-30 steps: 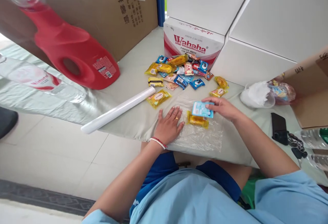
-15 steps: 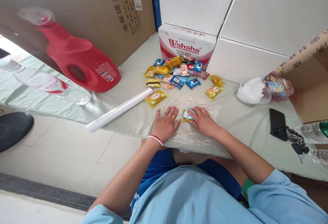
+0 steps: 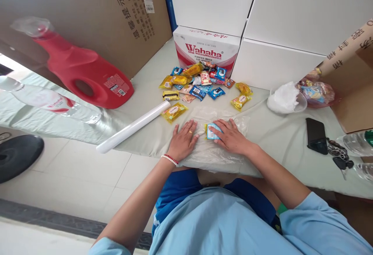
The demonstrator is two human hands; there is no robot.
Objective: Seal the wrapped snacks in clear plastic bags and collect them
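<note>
On the clear plastic sheet (image 3: pixel 221 152), the light blue packet (image 3: pixel 212 131) lies flat atop a yellow packet (image 3: pixel 206 127), its long axis pointing away toward the Wahaha box (image 3: pixel 205 49). The right hand (image 3: pixel 231 136) presses on it, fingers spread; the left hand (image 3: pixel 183 141) lies flat, fingers apart, on the sheet's left edge.

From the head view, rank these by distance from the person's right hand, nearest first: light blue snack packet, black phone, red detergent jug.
1. Light blue snack packet: under the right hand fingertips, on clear plastic film.
2. Black phone: on the cloth, to the right.
3. Red detergent jug: far left, lying down.
</note>
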